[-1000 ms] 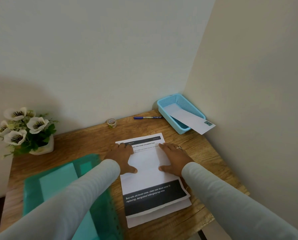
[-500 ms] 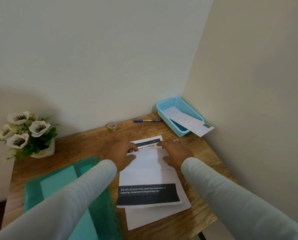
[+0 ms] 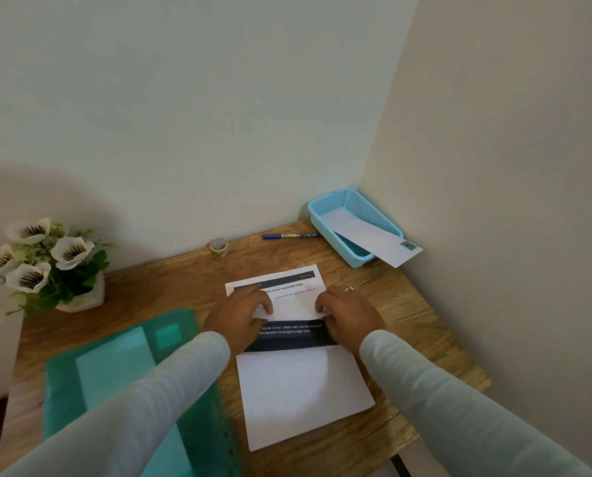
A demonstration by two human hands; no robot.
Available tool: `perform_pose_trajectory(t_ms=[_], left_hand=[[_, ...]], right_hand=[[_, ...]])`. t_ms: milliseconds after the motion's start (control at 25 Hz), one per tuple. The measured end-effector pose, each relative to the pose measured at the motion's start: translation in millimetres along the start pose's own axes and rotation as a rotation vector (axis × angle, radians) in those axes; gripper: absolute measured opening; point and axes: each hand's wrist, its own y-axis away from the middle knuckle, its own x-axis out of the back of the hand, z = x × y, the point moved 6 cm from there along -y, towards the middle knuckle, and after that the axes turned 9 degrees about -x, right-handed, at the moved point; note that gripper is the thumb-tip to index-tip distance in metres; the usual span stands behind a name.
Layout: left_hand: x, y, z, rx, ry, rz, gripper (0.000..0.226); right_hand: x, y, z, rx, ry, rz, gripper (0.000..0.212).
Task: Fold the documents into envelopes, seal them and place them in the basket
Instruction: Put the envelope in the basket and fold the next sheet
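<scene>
A printed document (image 3: 292, 301) with black bands lies mid-table on top of a blank white sheet (image 3: 301, 390). My left hand (image 3: 239, 318) and my right hand (image 3: 347, 316) sit at its two sides, and each pinches the edge of a white fold lying over the lower black band. A ring shows on my right hand. The light blue basket (image 3: 317, 210) stands in the far right corner. One white envelope (image 3: 373, 239) lies in it and sticks out over its near rim.
A blue pen (image 3: 289, 236) and a small tape roll (image 3: 218, 247) lie near the back wall. A pot of white flowers (image 3: 46, 263) stands far left. A green plastic folder (image 3: 115, 366) covers the near left of the wooden table (image 3: 170, 284). Walls close the back and right.
The document's near black-banded part has moved up to my hands, which uncovers the white sheet below. My hands went from pressing flat to pinching the fold.
</scene>
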Motion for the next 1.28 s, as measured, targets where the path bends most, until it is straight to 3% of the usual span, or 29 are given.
perform_pose_trajectory(t_ms=[120, 240, 360, 560, 800, 1080, 1280], left_hand=[[-15, 9, -8, -0.006, -0.054, -0.084, 0.024], [-26, 10, -8, 0.005, -0.166, -0.116, 0.042], [-32, 1, 4, -0.009, -0.296, -0.094, 0.049], [-52, -5, -4, 0.001, -0.433, -0.209, 0.064], [-46, 8, -41, 0.052, -0.500, -0.221, 0.103], [-51, 6, -46, 0.054, -0.506, -0.214, 0.102], [-51, 6, -46, 0.062, -0.519, -0.223, 0.100]], right_hand=[[-20, 8, 3, 0.007, -0.041, -0.063, 0.037], [-33, 14, 1, -0.006, -0.021, -0.089, 0.053], [-42, 14, -2, -0.025, 0.002, -0.054, 0.051], [-55, 12, -1, -0.042, 0.029, -0.040, 0.049], [-66, 13, -7, -0.088, 0.166, -0.056, 0.063], [-83, -12, -59, 0.067, 0.135, -0.085, 0.066], [-78, -13, -39, 0.023, 0.128, -0.081, 0.071]])
